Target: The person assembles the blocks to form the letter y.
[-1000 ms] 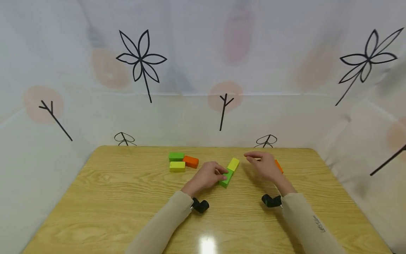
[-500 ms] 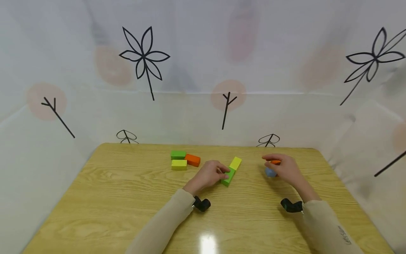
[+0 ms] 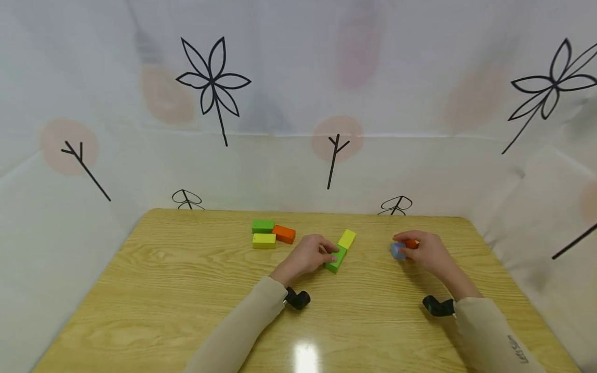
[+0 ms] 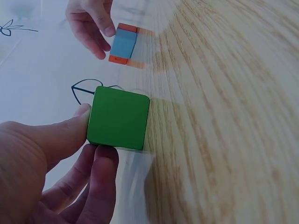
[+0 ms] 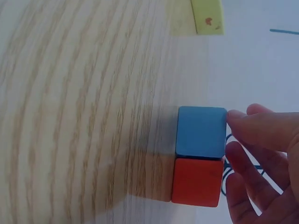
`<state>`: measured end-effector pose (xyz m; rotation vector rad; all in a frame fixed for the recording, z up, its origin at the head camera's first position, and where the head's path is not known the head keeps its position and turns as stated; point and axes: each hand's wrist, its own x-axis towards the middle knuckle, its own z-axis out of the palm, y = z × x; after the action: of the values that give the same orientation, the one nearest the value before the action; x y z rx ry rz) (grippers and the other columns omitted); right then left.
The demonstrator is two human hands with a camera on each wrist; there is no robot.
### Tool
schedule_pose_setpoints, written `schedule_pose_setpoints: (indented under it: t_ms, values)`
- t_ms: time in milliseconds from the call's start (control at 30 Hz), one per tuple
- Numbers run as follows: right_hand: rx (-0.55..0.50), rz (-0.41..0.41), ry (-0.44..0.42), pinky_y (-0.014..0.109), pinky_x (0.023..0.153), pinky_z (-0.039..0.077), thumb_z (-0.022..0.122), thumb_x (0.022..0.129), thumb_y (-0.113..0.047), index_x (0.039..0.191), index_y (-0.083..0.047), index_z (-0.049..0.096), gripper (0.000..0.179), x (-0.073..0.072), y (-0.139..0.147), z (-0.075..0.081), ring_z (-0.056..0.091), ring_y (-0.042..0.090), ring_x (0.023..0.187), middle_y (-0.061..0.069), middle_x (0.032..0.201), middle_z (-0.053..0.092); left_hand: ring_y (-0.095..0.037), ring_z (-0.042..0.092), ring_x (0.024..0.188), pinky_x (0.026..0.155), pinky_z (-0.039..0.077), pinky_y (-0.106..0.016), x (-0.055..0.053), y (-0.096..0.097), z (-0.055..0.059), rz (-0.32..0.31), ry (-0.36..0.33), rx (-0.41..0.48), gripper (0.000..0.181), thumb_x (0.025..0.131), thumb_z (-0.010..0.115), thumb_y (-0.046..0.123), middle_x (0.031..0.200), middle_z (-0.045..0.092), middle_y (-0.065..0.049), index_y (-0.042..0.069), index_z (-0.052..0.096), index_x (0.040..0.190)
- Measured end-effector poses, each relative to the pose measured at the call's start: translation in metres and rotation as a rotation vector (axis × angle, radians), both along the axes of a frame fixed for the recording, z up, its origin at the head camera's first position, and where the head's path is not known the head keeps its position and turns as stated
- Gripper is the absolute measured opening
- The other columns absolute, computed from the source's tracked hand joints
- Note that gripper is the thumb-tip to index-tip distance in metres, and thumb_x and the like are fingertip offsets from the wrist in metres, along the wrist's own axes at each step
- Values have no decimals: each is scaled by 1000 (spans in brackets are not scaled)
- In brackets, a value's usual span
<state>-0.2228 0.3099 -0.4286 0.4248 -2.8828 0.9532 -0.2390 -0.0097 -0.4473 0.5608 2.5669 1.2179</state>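
My left hand [image 3: 305,257] pinches a green block [image 3: 341,255] between thumb and fingers, low over the table. A yellow block [image 3: 347,239] lines up with its far end. In the left wrist view, the green block's square end [image 4: 118,118] faces the camera. On the right, my right hand [image 3: 426,251] is at a blue block [image 3: 397,250] that sits against an orange-red block [image 3: 411,243]. The right wrist view shows the thumb tip right at a corner of the blue block [image 5: 201,132]. The other fingers are spread beside the orange-red block [image 5: 197,182].
Left of my left hand, a second green block [image 3: 263,226], another yellow block [image 3: 264,241] and an orange-red block [image 3: 284,234] lie close together on the wooden table [image 3: 154,290]. White patterned cloth [image 3: 280,171] hangs behind the table's back edge.
My right hand has moved right, away from the yellow block, to the blue and orange-red blocks. My left hand keeps hold of the green block. The view has shifted slightly.
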Motion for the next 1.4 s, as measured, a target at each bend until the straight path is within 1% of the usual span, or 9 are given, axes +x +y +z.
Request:
schedule_pose_setpoints:
  t_ms: [133,300,367,667,1000,1100,1233,1333,1400]
  values:
    - [19,7,-4,47,78,57,73,87,2,115,3,72,28,-2,-1,-1,60,44,106,27,124,63,-8,59,83,65,51,-21,1,0,2,4,-8,-4,22,90,76,19,94,62,7,17,78,112]
    - [43,47,-22,33,70,57,72,88,0,109,3,74,21,-3,0,-1,66,34,95,24,124,64,-8,58,82,64,51,-21,2,0,3,8,-5,-13,22,90,76,19,93,62,7,16,78,112]
    - [57,69,-23,32,69,56,73,88,-1,107,3,75,19,-4,-1,-1,66,32,93,23,124,64,-8,58,81,63,51,-21,2,1,2,8,1,-19,22,90,76,19,93,62,7,17,78,112]
    - [127,111,-1,58,90,51,75,85,1,107,3,75,22,-5,0,-3,56,48,115,23,124,64,-8,58,81,64,50,-21,1,1,2,7,7,-26,22,90,76,20,93,61,7,17,78,112]
    - [159,114,5,61,92,48,76,85,1,107,3,76,23,-5,-3,-2,53,50,118,22,122,66,-8,58,82,65,51,-21,-1,0,-1,1,5,-12,22,90,76,20,92,62,7,17,78,111]
    - [154,108,18,58,89,50,76,84,0,106,2,76,22,-5,-3,-3,56,47,114,21,120,67,-8,58,81,64,51,-21,-1,0,-1,2,4,-8,21,90,76,20,92,62,7,17,78,111]
    - [143,108,43,42,78,55,77,84,-1,105,2,77,21,-5,-5,-5,63,38,103,19,119,68,-8,58,82,65,51,-22,-1,0,-2,3,0,-5,21,90,76,21,92,61,7,18,78,110]
    - [120,117,58,31,70,52,77,84,-1,105,2,77,21,-4,-9,-5,65,29,94,18,118,68,-8,58,82,65,51,-22,-1,0,-2,5,-3,-3,21,90,76,21,92,61,7,18,78,110]
    - [93,123,61,28,67,50,77,84,-1,105,2,77,21,-2,-12,-5,62,23,87,17,117,69,-8,58,82,65,51,-22,-1,0,-1,6,-6,0,21,90,76,21,92,61,7,18,78,111]
